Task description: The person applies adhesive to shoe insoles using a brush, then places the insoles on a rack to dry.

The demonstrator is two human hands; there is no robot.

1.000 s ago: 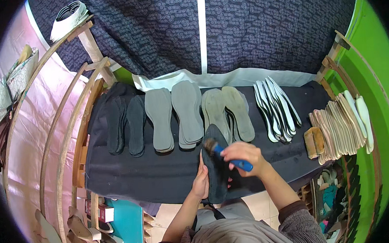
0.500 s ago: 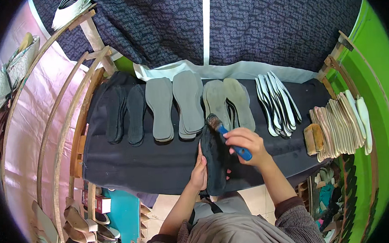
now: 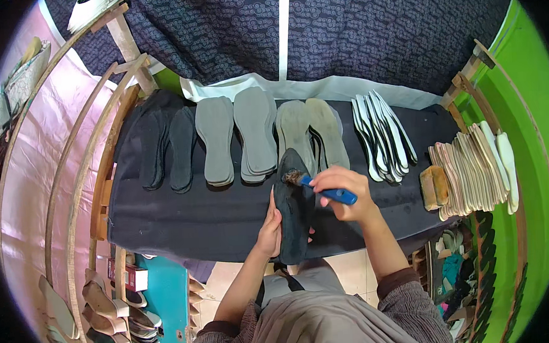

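My left hand (image 3: 270, 232) is wrapped around a long black sole (image 3: 291, 223), and I hold it over the near side of the counter (image 3: 215, 218). Its pointy end faces away from me. My right hand (image 3: 345, 192) is closed around a blue brush (image 3: 340, 196), and the brush's hairs are on the black sole, near the pointy end. Past it lie two piles of grey soles (image 3: 217, 140), with black piles (image 3: 153, 147) to their left and greenish-brown soles (image 3: 293, 122) to their right. Farther right are white curvy pieces (image 3: 383, 142), a yellowish-brown block (image 3: 434, 188) and a row of pale soles (image 3: 473, 173).
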